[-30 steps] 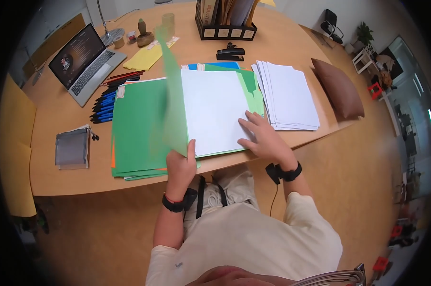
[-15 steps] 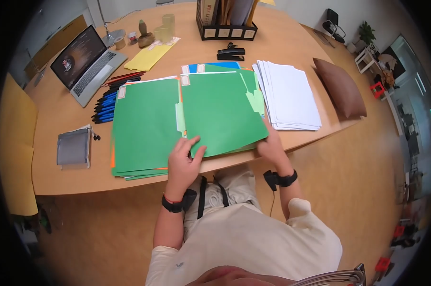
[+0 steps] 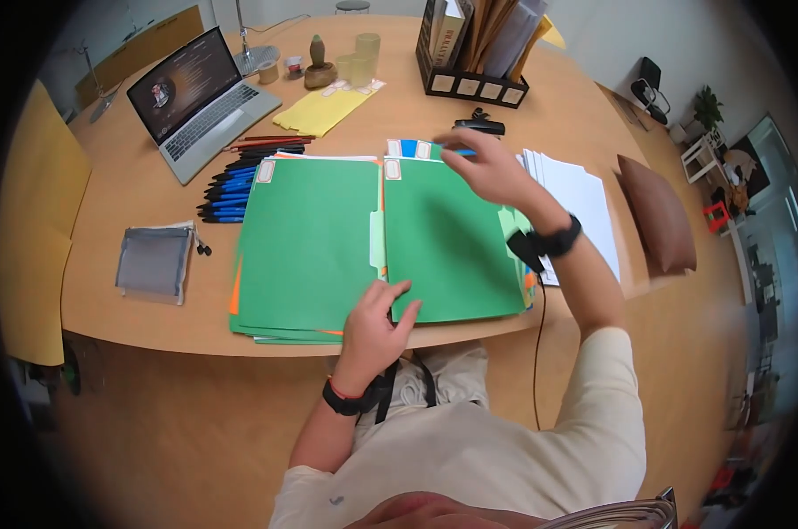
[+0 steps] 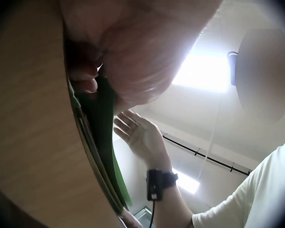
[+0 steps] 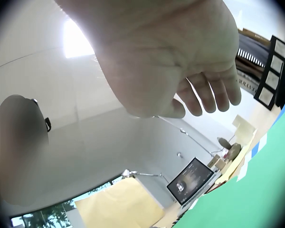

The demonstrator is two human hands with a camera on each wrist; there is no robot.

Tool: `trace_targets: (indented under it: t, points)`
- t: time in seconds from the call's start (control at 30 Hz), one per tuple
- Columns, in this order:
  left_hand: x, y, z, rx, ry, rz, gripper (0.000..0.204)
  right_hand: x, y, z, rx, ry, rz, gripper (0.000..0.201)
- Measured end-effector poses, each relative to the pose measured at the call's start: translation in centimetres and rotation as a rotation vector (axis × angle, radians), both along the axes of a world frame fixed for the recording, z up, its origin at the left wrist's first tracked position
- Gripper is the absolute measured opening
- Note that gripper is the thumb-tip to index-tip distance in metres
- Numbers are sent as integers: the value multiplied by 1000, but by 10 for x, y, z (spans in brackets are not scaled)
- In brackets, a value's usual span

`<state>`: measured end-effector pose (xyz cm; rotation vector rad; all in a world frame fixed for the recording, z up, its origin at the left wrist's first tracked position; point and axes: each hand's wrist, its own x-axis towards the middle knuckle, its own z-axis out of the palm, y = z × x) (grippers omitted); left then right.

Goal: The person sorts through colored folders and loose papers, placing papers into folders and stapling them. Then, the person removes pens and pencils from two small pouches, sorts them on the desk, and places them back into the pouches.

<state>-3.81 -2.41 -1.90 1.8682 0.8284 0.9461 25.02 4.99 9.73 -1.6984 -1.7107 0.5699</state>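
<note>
Two green file folders lie side by side at the table's front edge in the head view: a left folder (image 3: 315, 247) on a stack and a right folder (image 3: 456, 256), closed, with a white label at its upper left corner. My left hand (image 3: 374, 331) is at the right folder's lower left corner, thumb and fingers spread loosely at its edge. Above the right folder's upper part is my right hand (image 3: 494, 172), raised off it with relaxed fingers; the right wrist view shows its palm (image 5: 156, 61) holding nothing. Blue folders (image 3: 408, 147) peek out behind the right folder.
White paper sheets (image 3: 593, 198) lie right of the folders, beside a brown cushion (image 3: 655, 216). Pens (image 3: 231, 189), a laptop (image 3: 214, 106) and a grey pouch (image 3: 155, 263) are on the left. A stapler (image 3: 480, 127) and a black file holder (image 3: 474, 84) stand behind.
The right folder's green cover, first held up over white sheets, has come down. My right hand has left its lower right corner and risen toward its top; my left hand stays by the lower left.
</note>
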Motion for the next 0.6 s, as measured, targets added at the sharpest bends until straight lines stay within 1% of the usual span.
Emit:
trace_targets:
  t: [0.07,0.13,0.2,0.3,0.4,0.43,0.53,0.6]
  points:
    - [-1,1,0,-21,-18,-2,29,-1,55,-20,1,-123,28,40]
    - [-3,2,0,-33,-19,-4,30,6,119,-54,-43,-196,36,50]
    - [-3,2,0,-39,-9,-13,30,11,176,-80,-19,-427,43,55]
    - [-3,3,0,-62,-3,-19,31,-5,227,-86,-91,-612,-61,49]
    - [-5,5,-2,-49,14,-32,32,-8,269,-93,-126,-837,62,41]
    - [-6,6,-2,-49,20,-43,32,11,324,-137,-91,-867,30,36]
    - [-9,8,-1,-45,41,-47,33,0,338,-125,-77,-674,-7,35]
    - [-9,9,-1,-56,44,-53,33,-11,343,-117,-143,-622,-81,37]
